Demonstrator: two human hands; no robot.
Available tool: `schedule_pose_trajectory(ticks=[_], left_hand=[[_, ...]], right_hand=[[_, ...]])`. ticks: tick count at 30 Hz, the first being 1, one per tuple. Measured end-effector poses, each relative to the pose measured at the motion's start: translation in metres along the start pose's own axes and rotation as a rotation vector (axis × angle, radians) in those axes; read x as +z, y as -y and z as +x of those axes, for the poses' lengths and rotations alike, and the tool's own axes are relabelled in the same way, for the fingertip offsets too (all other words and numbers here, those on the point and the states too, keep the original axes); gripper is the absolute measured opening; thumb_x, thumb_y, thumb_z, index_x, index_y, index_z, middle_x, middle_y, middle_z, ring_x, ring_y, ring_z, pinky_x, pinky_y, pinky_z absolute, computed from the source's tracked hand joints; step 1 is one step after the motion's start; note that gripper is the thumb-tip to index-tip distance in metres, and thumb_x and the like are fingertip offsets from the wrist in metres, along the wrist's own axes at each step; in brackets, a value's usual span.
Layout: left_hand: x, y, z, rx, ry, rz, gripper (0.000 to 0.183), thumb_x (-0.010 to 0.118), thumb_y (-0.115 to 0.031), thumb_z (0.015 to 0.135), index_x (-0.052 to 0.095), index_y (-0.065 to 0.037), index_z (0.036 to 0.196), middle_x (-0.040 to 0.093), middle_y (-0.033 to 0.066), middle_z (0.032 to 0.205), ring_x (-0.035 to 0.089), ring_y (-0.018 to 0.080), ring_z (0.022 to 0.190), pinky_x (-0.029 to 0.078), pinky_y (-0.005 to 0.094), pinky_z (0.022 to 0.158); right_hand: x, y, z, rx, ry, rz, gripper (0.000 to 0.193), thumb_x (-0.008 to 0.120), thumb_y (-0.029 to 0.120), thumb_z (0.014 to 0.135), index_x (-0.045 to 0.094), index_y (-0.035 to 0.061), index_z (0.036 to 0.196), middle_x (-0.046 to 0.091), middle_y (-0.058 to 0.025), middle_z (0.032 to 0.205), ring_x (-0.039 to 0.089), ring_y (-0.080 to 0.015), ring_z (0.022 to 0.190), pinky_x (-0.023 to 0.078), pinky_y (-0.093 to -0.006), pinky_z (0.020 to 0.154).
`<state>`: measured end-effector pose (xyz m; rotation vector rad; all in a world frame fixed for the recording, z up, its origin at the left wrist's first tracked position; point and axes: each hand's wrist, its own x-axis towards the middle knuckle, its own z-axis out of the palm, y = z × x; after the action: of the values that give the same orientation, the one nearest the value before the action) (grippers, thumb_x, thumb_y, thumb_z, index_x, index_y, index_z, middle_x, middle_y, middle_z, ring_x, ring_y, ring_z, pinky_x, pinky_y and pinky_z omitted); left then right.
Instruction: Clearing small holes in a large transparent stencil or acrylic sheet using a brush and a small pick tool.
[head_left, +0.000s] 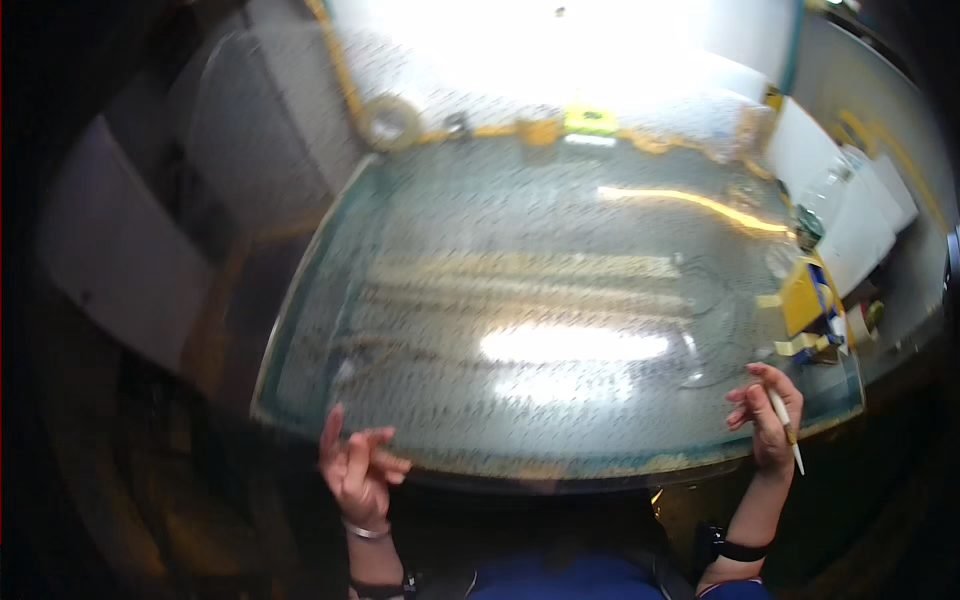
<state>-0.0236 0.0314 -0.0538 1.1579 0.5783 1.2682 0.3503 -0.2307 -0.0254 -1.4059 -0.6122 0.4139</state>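
Observation:
A wide glass-topped table [560, 420] with a teal edge spreads in front of me, its surface patterned with small dark marks and bright reflections. At its near left edge my left hand [362, 465] is raised with its fingers spread, holding nothing. Over the near right part of the table, my right hand [765, 420] is closed around a slim white pen-like stick [780, 408]. The stick's pointed lower end sticks out below the hand; its exact kind cannot be made out.
A yellow and blue box [803, 298] stands on the right edge, near a clear plastic bottle [825, 190] and white sheets [862, 235]. Along the back edge are a tape roll [390, 122] and a yellow-green item [590, 120]. Pale panels [120, 250] stand at left.

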Motion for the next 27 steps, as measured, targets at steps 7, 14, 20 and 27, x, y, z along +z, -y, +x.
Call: schedule_pose_trajectory(ticks=[7,14,20,27], left_hand=[[0.024,-0.015,0.006,-0.027,0.107,0.018,0.046,0.045,-0.012,0.098,0.032,-0.002,0.141,0.065,0.0286,0.097,0.07,0.0281,0.064,0.056,0.0254,0.047],[0.039,-0.034,0.001,-0.023,0.078,0.063,0.046,0.046,-0.013,0.097,0.033,0.0,0.14,0.067,0.0257,0.095,0.069,0.0245,0.06,0.056,0.024,0.046],[0.043,-0.042,-0.001,-0.007,0.081,0.099,0.045,0.046,-0.014,0.097,0.035,0.001,0.139,0.067,0.0255,0.094,0.069,0.0251,0.061,0.055,0.0239,0.046],[0.045,-0.05,-0.006,0.015,0.096,0.127,0.046,0.046,-0.013,0.097,0.034,0.002,0.139,0.067,0.0273,0.093,0.069,0.0263,0.063,0.056,0.0249,0.046]], right_hand=[[-0.003,-0.008,-0.002,-0.058,-0.115,0.001,0.034,0.056,0.017,0.095,0.052,0.0007,0.124,0.067,-0.0102,0.087,0.061,-0.0081,0.055,0.05,-0.0178,0.046],[-0.007,-0.008,0.002,-0.085,-0.071,-0.042,0.038,0.053,0.017,0.096,0.048,0.0009,0.131,0.067,-0.0102,0.09,0.062,-0.0069,0.057,0.05,-0.0165,0.048],[-0.006,-0.006,0.001,-0.067,-0.071,-0.083,0.038,0.053,0.017,0.096,0.048,0.001,0.131,0.067,-0.0111,0.091,0.062,-0.0077,0.058,0.05,-0.0168,0.049],[-0.009,-0.006,-0.001,-0.066,-0.075,-0.09,0.039,0.053,0.017,0.096,0.048,0.0014,0.131,0.067,-0.0112,0.092,0.062,-0.0077,0.058,0.049,-0.0168,0.049]])
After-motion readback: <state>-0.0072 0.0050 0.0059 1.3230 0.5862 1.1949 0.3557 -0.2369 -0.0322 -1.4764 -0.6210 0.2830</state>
